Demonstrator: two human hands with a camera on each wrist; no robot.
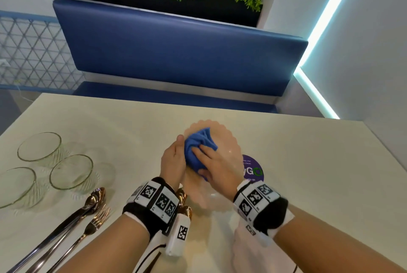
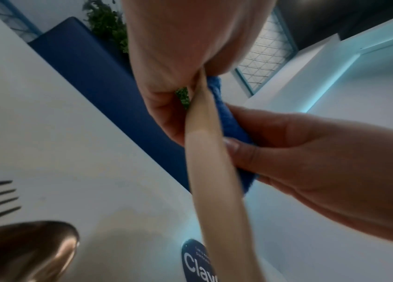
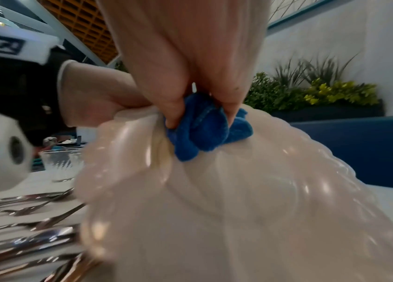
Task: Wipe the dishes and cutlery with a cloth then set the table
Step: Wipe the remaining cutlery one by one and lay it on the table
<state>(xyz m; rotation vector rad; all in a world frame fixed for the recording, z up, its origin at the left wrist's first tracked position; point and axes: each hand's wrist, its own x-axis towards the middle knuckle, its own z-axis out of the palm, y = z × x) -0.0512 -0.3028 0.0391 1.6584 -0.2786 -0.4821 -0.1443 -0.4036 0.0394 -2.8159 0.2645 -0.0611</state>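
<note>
A pale pink plate (image 1: 229, 140) with a scalloped rim is held tilted above the table (image 1: 308, 162). My left hand (image 1: 176, 151) grips its left rim, thumb on the front and fingers behind. My right hand (image 1: 207, 158) holds a bunched blue cloth (image 1: 199, 144) and presses it against the plate's face near that rim. The left wrist view shows the plate (image 2: 205, 162) edge-on, pinched by my left hand (image 2: 173, 76), with the cloth (image 2: 229, 124) under my right hand (image 2: 311, 152). In the right wrist view my right hand (image 3: 200, 106) pinches the cloth (image 3: 205, 131) on the plate (image 3: 250, 200).
Three clear glasses (image 1: 71, 171) stand at the left of the table. Spoons and forks (image 1: 92, 211) lie in front of them, and gold spoons (image 1: 184, 198) lie under my left wrist. A purple round sticker (image 1: 253, 169) sits to the plate's right. A blue bench (image 1: 176, 52) runs behind the table.
</note>
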